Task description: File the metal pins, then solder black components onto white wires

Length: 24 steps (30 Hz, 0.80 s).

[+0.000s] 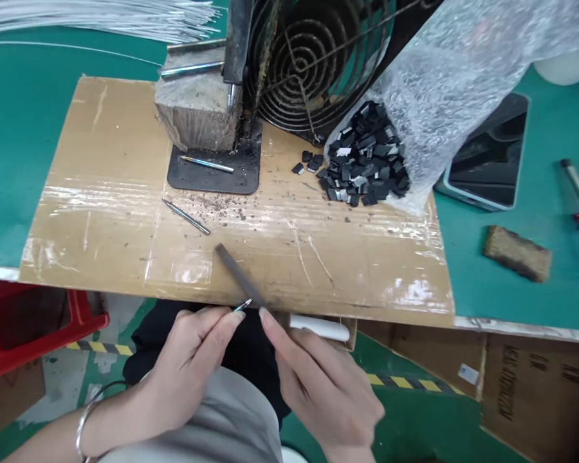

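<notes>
From left on the worktop (9, 161), a metal rod (186, 217) lay on a cardboard sheet (110, 161), with 2 more near it: an upper rod (192, 69) atop a wooden block (197, 125) and a lower rod (207, 164) on a black plate (212, 183). At the front edge, the person's left hand (193, 360) pinched a slim metal piece (242, 305), its shiny tip clear of the fingertips. The right hand (323, 386) gripped a dark, file-like bar (238, 273), its near end at or just beside that tip. Work on this piece appeared underway; its tip was too small to judge how much was left, and whether the 3 loose rods were finished could not be told. At right, small black parts (367, 157) lay heaped by a plastic bag (439, 96), out of both hands.
</notes>
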Available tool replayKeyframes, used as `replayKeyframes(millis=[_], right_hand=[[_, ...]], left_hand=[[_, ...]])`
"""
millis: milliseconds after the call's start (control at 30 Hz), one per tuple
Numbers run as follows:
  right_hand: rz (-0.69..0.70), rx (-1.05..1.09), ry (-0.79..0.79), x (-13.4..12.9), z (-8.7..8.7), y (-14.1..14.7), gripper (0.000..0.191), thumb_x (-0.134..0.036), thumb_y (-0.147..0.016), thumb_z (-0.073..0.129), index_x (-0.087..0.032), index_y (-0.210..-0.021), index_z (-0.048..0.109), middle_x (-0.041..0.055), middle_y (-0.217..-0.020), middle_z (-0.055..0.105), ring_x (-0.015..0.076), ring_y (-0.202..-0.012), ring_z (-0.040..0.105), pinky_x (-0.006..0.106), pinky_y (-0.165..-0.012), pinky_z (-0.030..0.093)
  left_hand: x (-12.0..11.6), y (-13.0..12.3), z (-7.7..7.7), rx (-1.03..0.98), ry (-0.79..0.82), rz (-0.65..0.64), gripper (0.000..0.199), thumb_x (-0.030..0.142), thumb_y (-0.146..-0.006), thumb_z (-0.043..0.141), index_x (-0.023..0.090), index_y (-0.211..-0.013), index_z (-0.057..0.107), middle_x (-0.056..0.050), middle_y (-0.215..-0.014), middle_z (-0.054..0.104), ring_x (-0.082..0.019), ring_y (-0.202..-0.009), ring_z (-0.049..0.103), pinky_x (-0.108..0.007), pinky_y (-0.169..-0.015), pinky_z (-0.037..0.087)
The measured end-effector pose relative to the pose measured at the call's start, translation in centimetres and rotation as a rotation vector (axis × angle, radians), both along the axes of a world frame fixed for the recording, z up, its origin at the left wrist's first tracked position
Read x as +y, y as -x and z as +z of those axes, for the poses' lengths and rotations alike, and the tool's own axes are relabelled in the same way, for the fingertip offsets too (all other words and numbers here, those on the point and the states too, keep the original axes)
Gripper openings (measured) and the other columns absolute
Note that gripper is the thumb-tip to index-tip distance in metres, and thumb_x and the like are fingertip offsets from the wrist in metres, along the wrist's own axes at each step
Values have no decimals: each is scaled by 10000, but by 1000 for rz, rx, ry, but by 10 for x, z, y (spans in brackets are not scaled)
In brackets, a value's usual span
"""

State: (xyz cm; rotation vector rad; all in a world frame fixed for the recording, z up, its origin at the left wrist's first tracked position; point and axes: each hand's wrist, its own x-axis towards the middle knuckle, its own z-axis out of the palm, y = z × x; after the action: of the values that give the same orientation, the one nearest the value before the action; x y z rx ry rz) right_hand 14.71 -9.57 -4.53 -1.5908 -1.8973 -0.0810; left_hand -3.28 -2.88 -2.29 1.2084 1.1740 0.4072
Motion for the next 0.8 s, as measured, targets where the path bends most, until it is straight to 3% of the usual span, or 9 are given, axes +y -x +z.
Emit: replayKeyframes(millis=[200,267,367,567,667,800], right_hand=[[43,-35,41,-9,2,-5,708,13,-932,552,-232,-1584,428,-44,-660,714,112,-498,663,234,-572,532],[24,-27,36,-8,2,-3,740,23,-916,576,-285,-1576,445,-54,-657,716,111,-496,666,225,-560,534],[-15,-2,6,2,1,0,767,23,-915,601,-340,-1573,445,-68,-690,733,87,-500,652,188,-589,542],[27,-45,53,-6,11,-7,680,6,-950,557,-246,-1573,453,-42,-669,708,97,-529,654,224,-576,510],[18,-37,54,-11,7,-5,672,13,-949,567,-245,-1564,481,-43,-678,710,94,-540,648,220,-618,518],[-2,-1,16,-11,-1,2,518,-17,-962,582,-227,-1430,658,-38,-703,729,88,-573,658,213,-648,519]], left_hand=[[-1,2,0,4,22,-16,496,368,-1054,419,223,-581,394,67,-494,361,-96,-469,314,-262,-462,263],[-1,3,-1,14,-12,-32,486,341,-1060,412,222,-589,393,68,-504,358,-97,-473,313,-262,-466,267],[-1,3,-3,78,-175,-64,449,265,-1063,420,218,-618,384,70,-542,360,-100,-499,322,-258,-493,285],[-3,5,-10,271,-635,-156,342,95,-1011,464,224,-705,379,66,-605,409,-121,-559,371,-270,-569,316],[-4,4,-12,319,-758,-160,336,70,-994,473,231,-712,386,61,-590,417,-135,-550,381,-282,-563,311],[-4,2,-12,343,-822,-150,360,62,-988,467,236,-689,368,57,-560,403,-145,-532,386,-281,-556,321]])
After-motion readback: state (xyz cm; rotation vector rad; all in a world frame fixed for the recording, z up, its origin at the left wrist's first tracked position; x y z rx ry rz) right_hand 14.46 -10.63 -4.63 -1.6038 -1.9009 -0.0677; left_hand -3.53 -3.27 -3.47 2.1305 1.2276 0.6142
